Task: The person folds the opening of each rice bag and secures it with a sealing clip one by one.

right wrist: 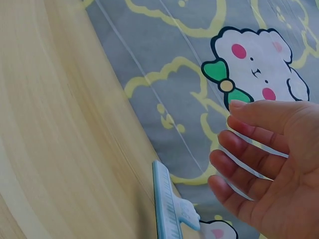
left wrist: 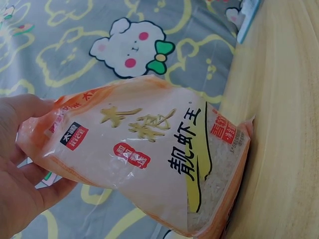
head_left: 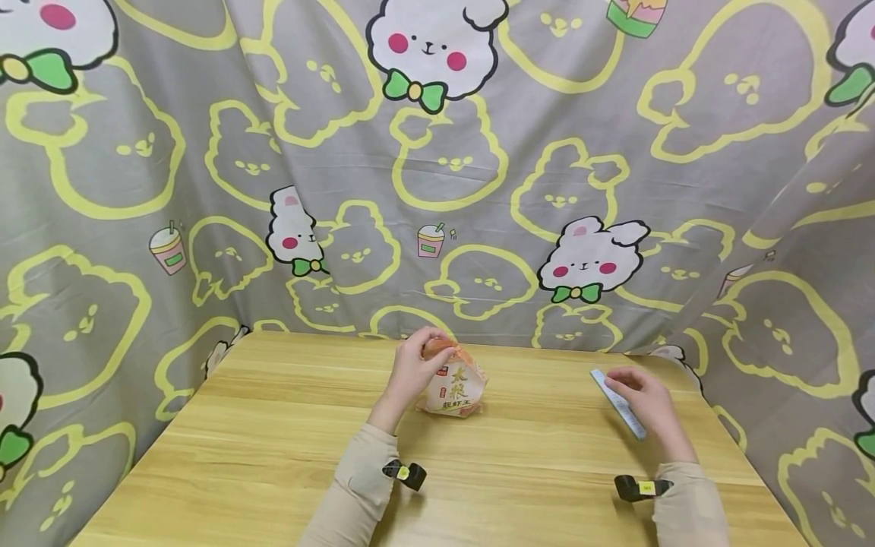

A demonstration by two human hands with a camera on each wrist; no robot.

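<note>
My left hand (head_left: 418, 363) grips the gathered orange top of a rice bag (head_left: 454, 391), with thumb and fingers around it. The bag stands on the table, and white grains show through its clear lower window (left wrist: 219, 179) in the left wrist view. On the right lies a long light blue clip (head_left: 618, 403) with ridges along its length and a small rounded tab (right wrist: 188, 214). Just beside the clip, my right hand (right wrist: 269, 159) hovers with loosely bent fingers spread apart, and nothing is between them.
Both hands work over a wood-grain table (head_left: 273, 456). Behind and beside it hangs a grey curtain (head_left: 478, 167) printed with yellow outlines and white cartoon animals. A black wrist camera (head_left: 410, 475) sits on the left sleeve, another camera (head_left: 639, 488) on the right.
</note>
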